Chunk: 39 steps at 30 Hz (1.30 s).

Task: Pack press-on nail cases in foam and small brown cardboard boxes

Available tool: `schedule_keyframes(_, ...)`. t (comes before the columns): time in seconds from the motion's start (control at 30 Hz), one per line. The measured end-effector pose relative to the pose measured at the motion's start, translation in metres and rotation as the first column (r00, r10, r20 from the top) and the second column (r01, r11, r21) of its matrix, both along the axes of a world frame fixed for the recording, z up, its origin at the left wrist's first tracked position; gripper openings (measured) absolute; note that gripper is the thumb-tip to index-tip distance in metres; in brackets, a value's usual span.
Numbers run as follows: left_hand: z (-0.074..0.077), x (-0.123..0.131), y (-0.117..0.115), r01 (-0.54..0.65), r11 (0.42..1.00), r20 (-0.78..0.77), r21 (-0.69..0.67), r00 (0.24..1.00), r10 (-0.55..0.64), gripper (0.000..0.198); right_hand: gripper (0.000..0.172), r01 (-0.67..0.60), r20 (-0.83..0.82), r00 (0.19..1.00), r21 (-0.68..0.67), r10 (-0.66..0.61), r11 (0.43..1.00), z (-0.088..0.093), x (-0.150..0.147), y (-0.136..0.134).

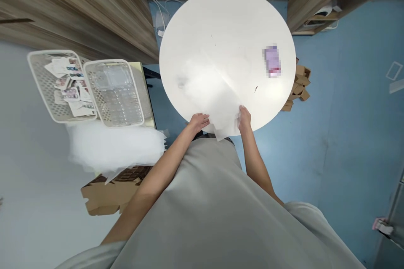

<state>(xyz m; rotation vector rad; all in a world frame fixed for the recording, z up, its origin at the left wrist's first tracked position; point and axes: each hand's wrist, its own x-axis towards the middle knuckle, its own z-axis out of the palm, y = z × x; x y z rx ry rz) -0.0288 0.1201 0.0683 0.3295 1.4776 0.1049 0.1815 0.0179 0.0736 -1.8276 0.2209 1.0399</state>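
Note:
A thin, translucent white sheet [225, 113] lies at the near edge of the round white table [227, 12], with a corner hanging over the rim. My right hand [245, 118] is closed on the sheet's right edge, thumb and fingers pinched together. At the sheet's left side, my left hand [199, 122] rests at the table edge with its fingers stretched out, fingertips close to the sheet. Whether they touch it I cannot tell. A blurred-out purple item [272, 61] sits on the right part of the table, apart from both hands.
On my left stand a white basket of printed packets [57, 111] and another basket with clear plastic pieces [137, 92]. A pile of white sheets [116, 145] lies nearer, above brown cardboard [107, 197]. Small cardboard boxes [299, 84] are on the floor beyond the table's right edge.

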Motion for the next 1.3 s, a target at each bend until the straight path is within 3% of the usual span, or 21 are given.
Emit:
schedule_keyframes(0.2,-0.009,0.007,-0.024,0.060,0.985,-0.055,-0.163,0.996,-0.070,0.052,0.023,0.104,-0.011,0.994,-0.066,-0.104,0.992,-0.004,0.008,-0.022)
schedule_keyframes(0.33,-0.010,0.017,-0.040,0.137,0.954,0.077,-0.267,0.990,-0.120,0.049,0.017,0.165,-0.025,0.986,-0.080,-0.168,0.983,-0.006,0.011,-0.031)
schedule_keyframes(0.47,-0.014,0.028,-0.039,0.130,0.975,0.128,-0.181,0.986,-0.108,0.042,0.019,0.172,-0.022,0.985,-0.031,-0.172,0.985,-0.014,0.012,-0.040)
schedule_keyframes(0.6,-0.016,0.037,-0.033,0.209,0.964,0.111,-0.163,0.975,-0.192,0.044,0.029,0.188,-0.004,0.982,-0.007,-0.188,0.982,-0.028,0.016,-0.055)
schedule_keyframes(0.73,-0.016,0.044,-0.038,0.330,0.940,0.143,-0.082,0.938,-0.317,0.037,0.030,0.264,-0.029,0.964,-0.067,-0.266,0.962,-0.040,0.012,-0.072)
schedule_keyframes(0.8,-0.017,0.045,-0.039,0.321,0.947,0.117,-0.022,0.941,-0.316,0.036,0.028,0.289,-0.017,0.956,-0.110,-0.293,0.951,-0.044,0.005,-0.075)
schedule_keyframes(0.97,-0.024,0.039,-0.017,0.165,0.983,-0.035,0.078,0.986,-0.163,0.024,0.037,0.197,0.036,0.980,-0.129,-0.194,0.972,-0.053,-0.009,-0.054)
schedule_keyframes(1.07,-0.029,0.029,0.004,0.094,0.992,-0.001,0.086,0.996,-0.095,0.023,0.043,0.080,0.065,0.995,-0.091,-0.074,0.993,-0.056,-0.009,-0.029)
schedule_keyframes(1.2,-0.032,0.016,0.024,0.109,0.992,0.043,0.061,0.993,-0.112,0.032,0.035,-0.001,0.000,1.000,-0.025,0.001,1.000,-0.051,-0.004,-0.007)
schedule_keyframes(1.3,-0.034,0.013,0.025,0.150,0.987,0.034,0.051,0.988,-0.151,0.035,0.026,-0.027,-0.019,0.999,-0.034,0.027,0.999,-0.043,-0.001,-0.007)
